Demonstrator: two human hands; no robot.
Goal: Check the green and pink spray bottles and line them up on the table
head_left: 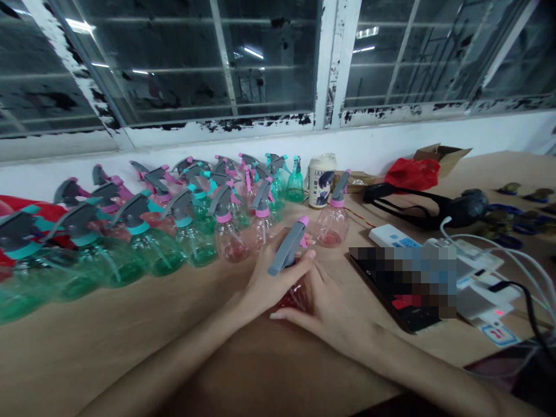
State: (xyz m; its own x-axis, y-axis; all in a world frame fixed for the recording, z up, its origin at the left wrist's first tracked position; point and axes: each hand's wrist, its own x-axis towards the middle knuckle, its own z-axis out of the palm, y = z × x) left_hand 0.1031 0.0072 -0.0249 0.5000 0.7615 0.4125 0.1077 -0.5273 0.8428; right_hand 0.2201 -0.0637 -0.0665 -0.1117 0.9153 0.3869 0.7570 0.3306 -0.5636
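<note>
At the centre of the head view, a bottle (296, 295) is held above or on the counter (174, 336); its base is hidden, so contact cannot be confirmed. Left hand (267, 284): gripping at the neck, beneath the grey spray head (286, 252), thumb laid across the front. Right hand (333, 301): cupped around the body, thumb low on the near side.

Possible faults, by judgement:

1. Slip. The body is rounded and appears smooth. A weak right-hand hold would let it rotate or drop if the neck were turned.

2. Crooked seating. The left hand covers the collar; whether it sits square cannot be told. Sideways load on the spray head could misalign it.

3. Unintended actuation. The pink trigger (304, 239) lies close to the left fingertips; a tighter squeeze could press it.

4. Toppling. A pink bottle (230, 248) and its neighbours stand in a close group left of and beyond the hands; a wide elbow or wrist swing could knock several over. Another bottle (330, 230) stands just beyond the right hand.

5. Wetting. Any leak running right could reach the black device (377, 292) and power strip (393, 236). Whether the held bottle contains liquid cannot be told.
</note>
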